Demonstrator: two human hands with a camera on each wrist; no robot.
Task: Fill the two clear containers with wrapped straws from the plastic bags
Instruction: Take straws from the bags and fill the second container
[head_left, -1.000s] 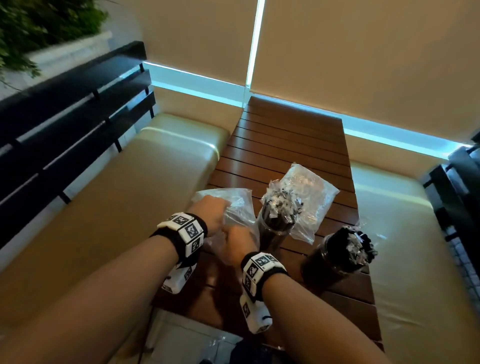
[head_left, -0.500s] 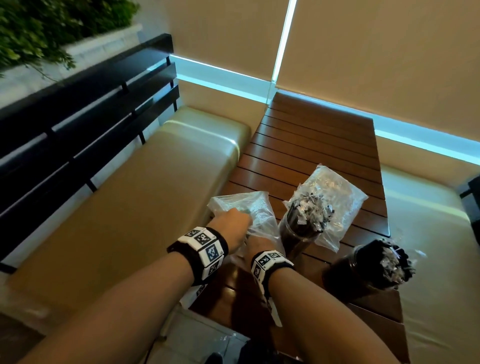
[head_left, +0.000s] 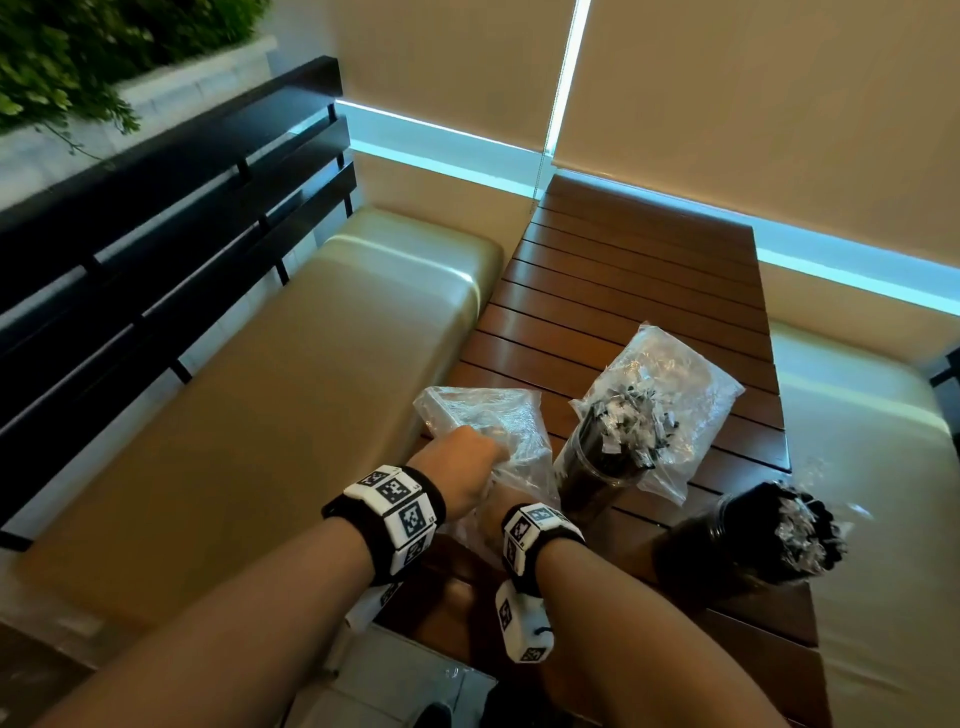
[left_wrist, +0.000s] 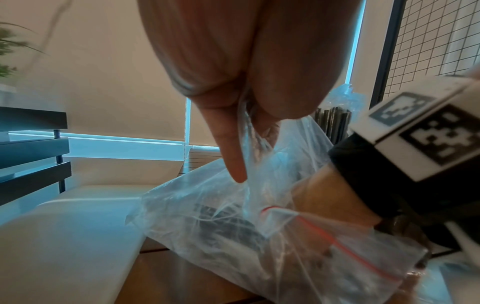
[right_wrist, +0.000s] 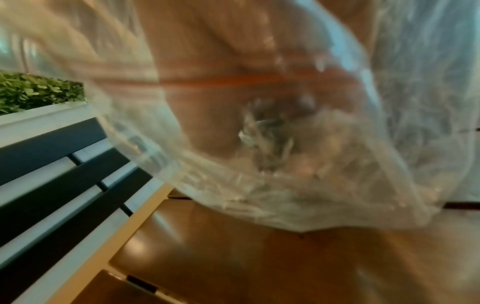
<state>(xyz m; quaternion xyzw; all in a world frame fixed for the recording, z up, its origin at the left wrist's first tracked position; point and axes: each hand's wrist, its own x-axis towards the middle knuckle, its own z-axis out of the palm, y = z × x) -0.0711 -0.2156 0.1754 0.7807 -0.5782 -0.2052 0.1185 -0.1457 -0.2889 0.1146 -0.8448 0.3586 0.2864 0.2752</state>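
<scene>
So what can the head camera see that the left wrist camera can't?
Only the head view shows both clear containers, one upright and one lying near the table's right edge, each packed with straws. Only the left wrist view shows the red line across the plastic bag. Both show the left hand on that bag.

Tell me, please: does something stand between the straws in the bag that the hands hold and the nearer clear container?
Nothing separate stands between them. The bag lies beside the nearer container, with only bare table there. The right hand is inside the bag; the left hand pinches its plastic. That container's mouth looks crowded with straws.
</scene>
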